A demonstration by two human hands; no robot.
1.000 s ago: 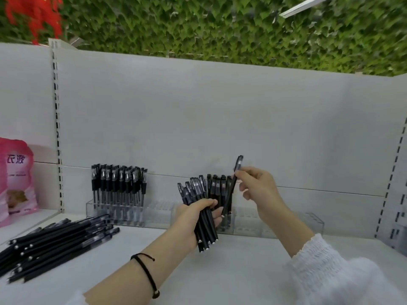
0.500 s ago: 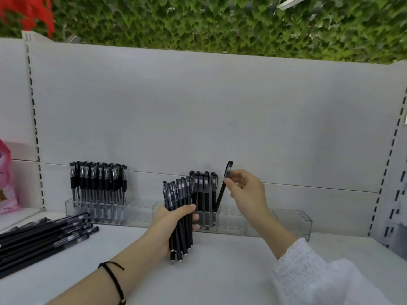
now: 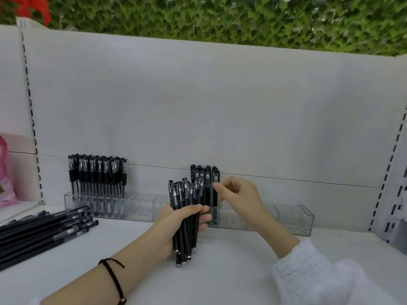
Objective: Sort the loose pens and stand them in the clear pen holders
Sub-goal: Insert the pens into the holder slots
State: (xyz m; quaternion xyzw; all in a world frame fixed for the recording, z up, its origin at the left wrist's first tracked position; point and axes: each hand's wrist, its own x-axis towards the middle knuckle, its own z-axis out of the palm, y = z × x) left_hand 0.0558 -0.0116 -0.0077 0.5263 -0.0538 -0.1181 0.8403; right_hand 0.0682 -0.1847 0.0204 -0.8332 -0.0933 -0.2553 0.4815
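Note:
My left hand (image 3: 176, 223) grips a bundle of black pens (image 3: 186, 194) upright, their tips resting on the white shelf. My right hand (image 3: 242, 199) is just right of it, fingertips pinching a single black pen (image 3: 216, 176) that stands upright in the right clear holder (image 3: 293, 219) beside a few other standing pens (image 3: 201, 175). To the left, the other clear holder (image 3: 141, 205) has a row of black pens (image 3: 97, 172) in its left half. A pile of loose black pens (image 3: 44, 230) lies on the shelf at far left.
A pink bag (image 3: 5, 172) sits at the left edge on the neighbouring shelf. The white back panel (image 3: 198, 106) rises right behind the holders. A slotted upright (image 3: 394, 172) closes the right side. Bare shelf surface (image 3: 220, 271) lies in front of the holders.
My right hand has lowered the single pen from a tilt above the holder into an upright stand in a slot. The left hand and its bundle stay put; the view shifted slightly.

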